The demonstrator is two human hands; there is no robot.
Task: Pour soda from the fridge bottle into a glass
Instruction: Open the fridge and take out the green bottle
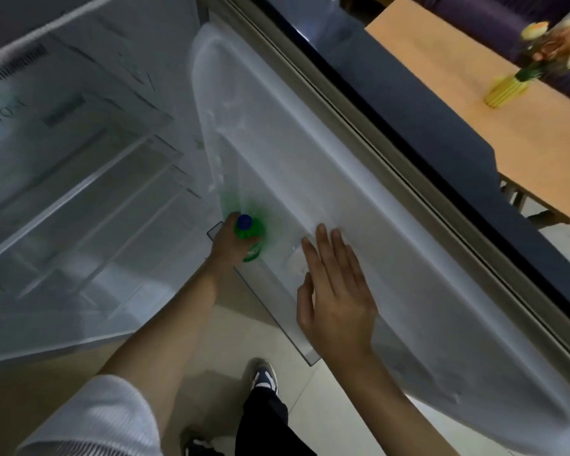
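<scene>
My left hand (226, 243) is wrapped around the green soda bottle (252, 236) with the blue cap (244, 222); it stands in the door shelf (277, 315) at the hinge-side end. My right hand (334, 291) lies flat, fingers together and straight, against the fridge door (359, 199), gripping nothing.

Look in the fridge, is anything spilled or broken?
Nothing looks spilled or broken. The green soda bottle stands upright in the door shelf, blue cap on, with the left hand around it. The right hand is open by the door. The fridge shelves look bare, though the picture is blurry.
</scene>
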